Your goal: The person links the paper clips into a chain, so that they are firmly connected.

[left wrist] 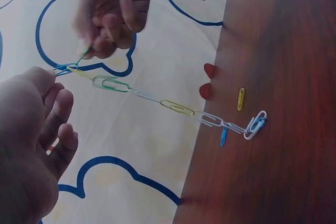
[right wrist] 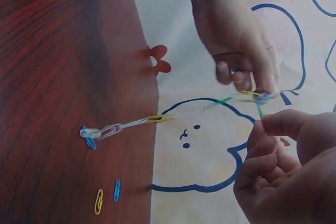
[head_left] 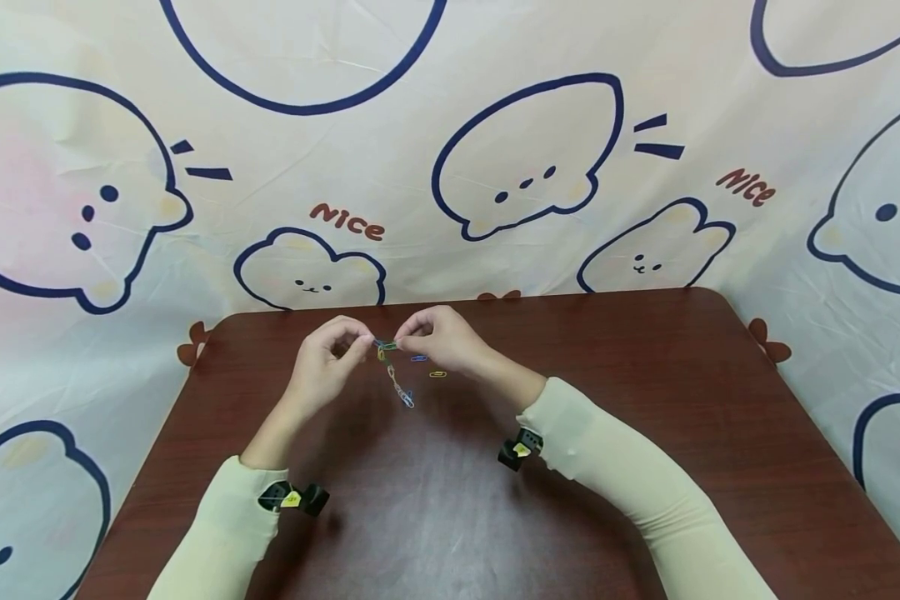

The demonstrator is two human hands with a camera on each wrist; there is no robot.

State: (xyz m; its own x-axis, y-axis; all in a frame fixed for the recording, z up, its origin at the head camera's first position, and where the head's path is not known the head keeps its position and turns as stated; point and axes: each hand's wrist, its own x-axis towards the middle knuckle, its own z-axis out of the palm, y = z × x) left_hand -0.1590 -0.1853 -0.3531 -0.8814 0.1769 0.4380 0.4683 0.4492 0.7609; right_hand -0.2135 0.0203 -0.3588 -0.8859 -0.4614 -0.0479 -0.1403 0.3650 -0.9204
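In the head view my left hand (head_left: 324, 365) pinches a blue paper clip (left wrist: 62, 70) between thumb and fingertips. Facing it, my right hand (head_left: 450, 343) pinches a green paper clip (right wrist: 260, 109), which touches the blue one. Whether those two are linked I cannot tell. From the blue clip hangs a paper clip chain (left wrist: 177, 107) of yellow, green and white clips. Its lower end, with white and blue clips (right wrist: 90, 134), reaches the table. Near the right hand a loose blue paper clip (head_left: 418, 358) and a loose yellow paper clip (head_left: 438, 374) lie on the wood.
The dark brown table (head_left: 450, 500) has rounded far corners. A pale cloth (head_left: 495, 150) with cartoon outlines hangs behind it and along both sides. Each sleeve cuff carries a small black camera, one on the left wrist (head_left: 294, 498) and one on the right (head_left: 521, 448).
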